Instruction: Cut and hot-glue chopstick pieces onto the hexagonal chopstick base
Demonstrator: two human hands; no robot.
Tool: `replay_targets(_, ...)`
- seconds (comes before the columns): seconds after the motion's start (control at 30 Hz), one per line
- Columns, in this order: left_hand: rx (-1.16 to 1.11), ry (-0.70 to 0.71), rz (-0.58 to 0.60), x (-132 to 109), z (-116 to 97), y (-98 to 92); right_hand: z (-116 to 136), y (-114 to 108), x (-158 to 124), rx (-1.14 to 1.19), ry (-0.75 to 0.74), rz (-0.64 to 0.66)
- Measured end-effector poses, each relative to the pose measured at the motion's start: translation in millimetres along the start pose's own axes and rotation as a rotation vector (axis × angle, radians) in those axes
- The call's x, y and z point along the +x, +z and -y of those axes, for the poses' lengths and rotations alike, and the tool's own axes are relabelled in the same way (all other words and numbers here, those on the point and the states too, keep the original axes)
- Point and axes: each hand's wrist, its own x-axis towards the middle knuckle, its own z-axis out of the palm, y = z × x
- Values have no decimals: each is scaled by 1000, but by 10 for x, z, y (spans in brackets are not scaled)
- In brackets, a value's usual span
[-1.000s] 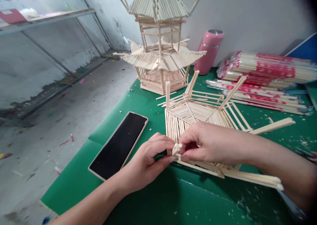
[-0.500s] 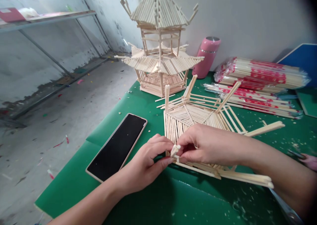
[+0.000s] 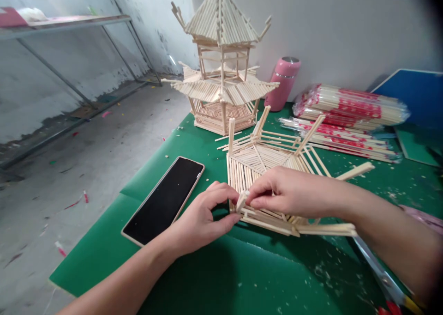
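Note:
A six-sided base built of wooden sticks (image 3: 242,174) lies on the green tabletop, with stick posts rising or leaning out at its corners. At its front-left corner a short stick post (image 3: 242,202) points up towards me. My left hand (image 3: 211,211) has thumb and fingers closed round the left side of this post. From the right, my right hand (image 3: 280,192) reaches over the base, its thumb and index finger pinched beside the post's tip. Whatever sits between those right fingertips is too small to make out.
Behind stands a two-tier stick pagoda (image 3: 221,88), with a pink bottle (image 3: 284,81) beside it. Bagged sticks (image 3: 353,105) lie at the back right. A phone (image 3: 164,199) is left of my hands; scissors (image 3: 384,278) lie at the lower right.
My right hand has shifted slightly up along the corner post, its fingertips now by the tip. The left fingers stay on the post. The whole view has shifted a little.

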Motion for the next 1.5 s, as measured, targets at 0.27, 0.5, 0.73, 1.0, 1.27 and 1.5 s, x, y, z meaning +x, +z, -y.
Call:
replay_targets(0.27, 15, -25, -104, -71, 1, -6, 153, -198, -619, 169, 65, -845)
replay_targets(0.5, 64, 88, -558, -334, -322, -61, 35, 326, -1277, 267, 133, -1484)
replay_targets(0.73, 185, 269, -225, -604, -454, 184, -300, 1102, -1465, 264, 341, -1487)
replay_targets(1.0, 443, 107, -309, -499, -354, 283, -53, 1510, -1349, 132, 395, -1350)
replay_targets(1.27, 333, -110, -211, -333, -189, 284, 107, 1503, -914, -42, 407, -1054)
replay_targets(1.5, 266, -120, -196, -275, -173, 287, 58, 1481, -742, -103, 466, -981)
